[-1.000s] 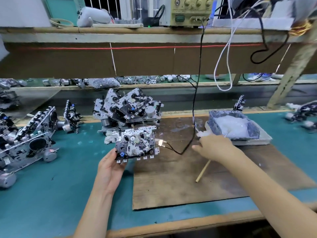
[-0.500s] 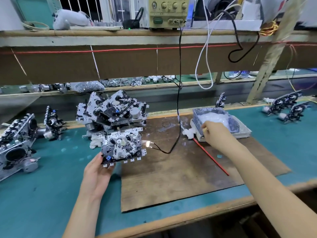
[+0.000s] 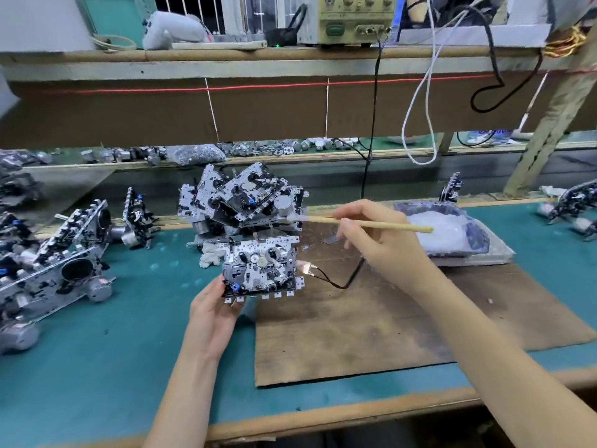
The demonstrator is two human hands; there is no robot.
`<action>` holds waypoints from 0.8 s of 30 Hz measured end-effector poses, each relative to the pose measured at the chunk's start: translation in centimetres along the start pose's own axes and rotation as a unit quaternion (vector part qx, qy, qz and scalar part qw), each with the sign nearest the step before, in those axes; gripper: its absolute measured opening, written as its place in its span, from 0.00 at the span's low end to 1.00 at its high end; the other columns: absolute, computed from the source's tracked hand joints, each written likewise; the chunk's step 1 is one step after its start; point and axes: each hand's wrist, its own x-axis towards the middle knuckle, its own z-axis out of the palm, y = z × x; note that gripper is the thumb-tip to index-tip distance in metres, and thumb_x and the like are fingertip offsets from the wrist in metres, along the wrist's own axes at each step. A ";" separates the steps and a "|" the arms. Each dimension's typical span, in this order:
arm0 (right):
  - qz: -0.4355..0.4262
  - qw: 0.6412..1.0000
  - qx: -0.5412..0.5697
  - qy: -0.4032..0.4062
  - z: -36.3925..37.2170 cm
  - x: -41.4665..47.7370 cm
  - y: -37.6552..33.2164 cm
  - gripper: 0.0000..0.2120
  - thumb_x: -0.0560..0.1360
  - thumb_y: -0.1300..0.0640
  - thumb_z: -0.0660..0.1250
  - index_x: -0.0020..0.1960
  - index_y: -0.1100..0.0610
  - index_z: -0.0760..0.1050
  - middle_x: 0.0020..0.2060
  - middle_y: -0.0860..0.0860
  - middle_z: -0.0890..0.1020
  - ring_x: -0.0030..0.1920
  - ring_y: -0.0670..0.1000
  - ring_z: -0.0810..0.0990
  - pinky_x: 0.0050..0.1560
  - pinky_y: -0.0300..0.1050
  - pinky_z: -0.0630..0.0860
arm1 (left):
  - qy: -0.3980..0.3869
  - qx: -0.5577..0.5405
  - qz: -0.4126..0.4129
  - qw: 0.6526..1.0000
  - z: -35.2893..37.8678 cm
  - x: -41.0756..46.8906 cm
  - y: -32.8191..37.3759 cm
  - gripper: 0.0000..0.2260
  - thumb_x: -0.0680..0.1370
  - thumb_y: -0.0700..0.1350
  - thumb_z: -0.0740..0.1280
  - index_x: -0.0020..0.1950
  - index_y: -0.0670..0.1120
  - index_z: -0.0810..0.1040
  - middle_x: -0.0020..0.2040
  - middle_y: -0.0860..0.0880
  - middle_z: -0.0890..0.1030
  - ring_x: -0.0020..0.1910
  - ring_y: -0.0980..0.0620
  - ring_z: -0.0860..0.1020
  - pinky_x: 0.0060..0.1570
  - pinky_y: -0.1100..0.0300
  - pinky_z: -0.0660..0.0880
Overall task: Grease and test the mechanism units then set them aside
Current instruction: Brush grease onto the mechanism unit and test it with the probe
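My left hand (image 3: 214, 313) grips the lower left corner of a metal mechanism unit (image 3: 260, 266), holding it tilted up at the left edge of the brown board (image 3: 381, 321). My right hand (image 3: 379, 240) pinches a thin wooden stick (image 3: 371, 223) that lies nearly level, its greasy white tip pointing left just above the held unit. Behind the unit a pile of several more mechanism units (image 3: 245, 202) is stacked. A tray of white grease (image 3: 449, 232) in a plastic wrap stands to the right of my right hand.
A black test lead with bare clips (image 3: 310, 270) lies on the board beside the held unit. More units (image 3: 55, 266) lie on the green mat at the left, others (image 3: 568, 206) at the far right. A shelf with a power supply (image 3: 355, 19) hangs overhead.
My right hand has left the grease tray and swung left, bringing the stick's tip over the held unit. My left hand keeps the unit in the same place.
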 end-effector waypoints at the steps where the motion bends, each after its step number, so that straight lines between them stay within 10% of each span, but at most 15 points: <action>1: -0.003 1.000 0.021 -0.023 0.7 0.0 -0.5 0.10 0.75 0.67 0.63 0.45 0.53 0.76 0.33 0.48 0.80 0.31 0.42 0.75 0.33 0.36 0.73 | 0.000 0.002 0.001 1.000 0.0 0.0 0.0 0.24 0.81 0.38 0.53 0.36 0.48 0.86 0.38 0.52 0.84 0.36 0.59 0.82 0.36 0.67 0.78; 24: 0.023 0.992 0.049 -0.117 4.7 0.9 -0.2 0.06 0.76 0.67 0.63 0.44 0.60 0.77 0.32 0.54 0.79 0.35 0.62 0.75 0.34 0.54 0.73 | -0.001 0.003 0.008 1.000 0.2 -0.2 0.3 0.11 0.78 0.38 0.57 0.53 0.37 0.78 0.43 0.47 0.84 0.41 0.53 0.81 0.41 0.62 0.78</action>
